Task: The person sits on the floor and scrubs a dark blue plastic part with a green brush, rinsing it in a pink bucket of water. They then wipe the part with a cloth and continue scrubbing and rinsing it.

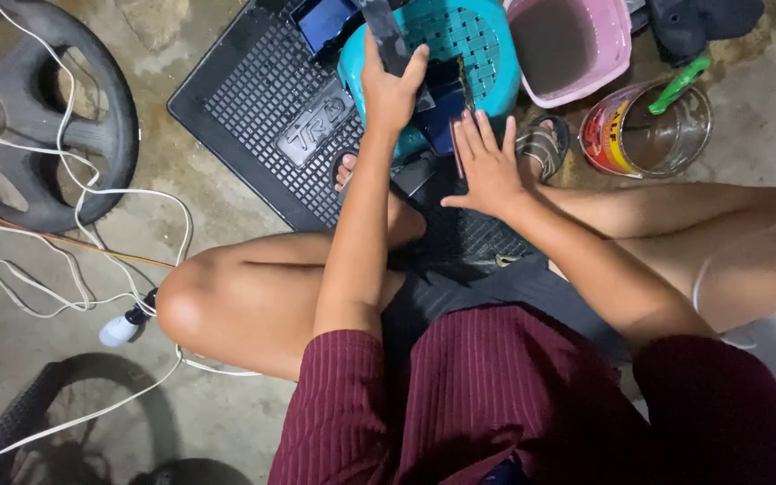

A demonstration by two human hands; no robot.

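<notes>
A bare concrete floor carries everything. On it lie a black rubber mat, a wheel rim, white cable with a bulb, a pink tub, a clear bucket and a teal stool.
</notes>
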